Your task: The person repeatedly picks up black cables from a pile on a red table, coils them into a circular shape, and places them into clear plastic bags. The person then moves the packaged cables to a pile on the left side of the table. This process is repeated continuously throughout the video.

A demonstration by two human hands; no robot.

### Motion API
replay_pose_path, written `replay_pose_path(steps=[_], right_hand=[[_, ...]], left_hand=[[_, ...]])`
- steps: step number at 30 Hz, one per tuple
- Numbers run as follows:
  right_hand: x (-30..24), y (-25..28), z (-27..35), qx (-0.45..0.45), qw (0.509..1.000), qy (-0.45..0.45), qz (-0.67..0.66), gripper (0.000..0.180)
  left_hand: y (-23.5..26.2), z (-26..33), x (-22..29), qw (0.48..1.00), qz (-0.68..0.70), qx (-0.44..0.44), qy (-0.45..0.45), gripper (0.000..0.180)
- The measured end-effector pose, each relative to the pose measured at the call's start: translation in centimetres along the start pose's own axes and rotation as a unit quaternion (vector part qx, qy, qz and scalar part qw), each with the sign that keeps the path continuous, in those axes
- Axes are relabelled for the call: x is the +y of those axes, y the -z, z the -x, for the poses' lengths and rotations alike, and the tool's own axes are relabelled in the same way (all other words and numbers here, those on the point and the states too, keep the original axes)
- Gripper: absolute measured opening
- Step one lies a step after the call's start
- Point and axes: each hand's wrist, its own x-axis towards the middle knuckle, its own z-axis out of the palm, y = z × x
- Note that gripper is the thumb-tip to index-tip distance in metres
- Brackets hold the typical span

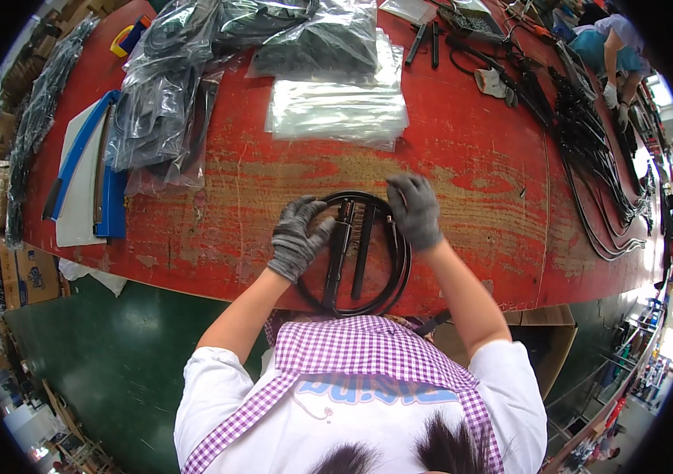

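A black cable coil (pixel 397 291) lies on the red worktop near its front edge, right before me. Inside the ring are two black rod-like pieces: a left rod (pixel 337 261), thicker at the top, and a right rod (pixel 363 257). My left hand (pixel 298 235), in a grey glove, is bent round the upper left of the coil, thumb toward the rods. At the upper right, my gloved right hand (pixel 415 212) has its fingers curled at the ring; its fingertips partly hide the grip.
Clear plastic bags (pixel 336 110) are stacked beyond the coil. Bagged black cables (pixel 154 118) and a blue paper cutter (pixel 113 197) stand at left. Loose black cables (pixel 581 150) run along the right side, near a co-worker (pixel 613 47). An open cardboard box (pixel 561 340) sits below the edge.
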Motion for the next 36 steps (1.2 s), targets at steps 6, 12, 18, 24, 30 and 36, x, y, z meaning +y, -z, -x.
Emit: replay_pose_path(steps=[6, 12, 18, 24, 30, 36], right_hand=[[3.3, -6.7, -14.1, -0.115, 0.989, -0.033, 0.083, 0.018], [5.5, -11.1, -16.0, -0.236, 0.961, -0.122, 0.076, 0.031], [5.7, -11.2, -16.4, -0.202, 0.966, -0.133, 0.094, 0.036], [4.8, -10.5, -17.0, -0.200, 0.962, -0.188, 0.005, 0.038], [2.8, -6.9, -16.2, -0.120, 0.985, -0.097, 0.080, 0.036], [1.9, -5.1, -16.6, -0.121, 0.985, -0.092, 0.080, 0.038]], left_hand=[[-0.3, -3.1, -1.4, 0.987, 0.135, 0.087, 0.025, 0.015], [-0.7, -2.6, -3.3, 0.990, 0.038, 0.125, -0.052, 0.011], [-0.8, -2.7, -3.0, 0.991, 0.059, 0.120, -0.033, 0.012], [-1.9, -8.3, -1.8, 0.893, 0.374, 0.055, 0.246, 0.034], [-2.6, -14.9, 0.0, 0.823, 0.455, 0.059, 0.334, 0.020], [-3.5, -12.0, -6.0, 0.910, 0.309, 0.174, 0.213, 0.020]])
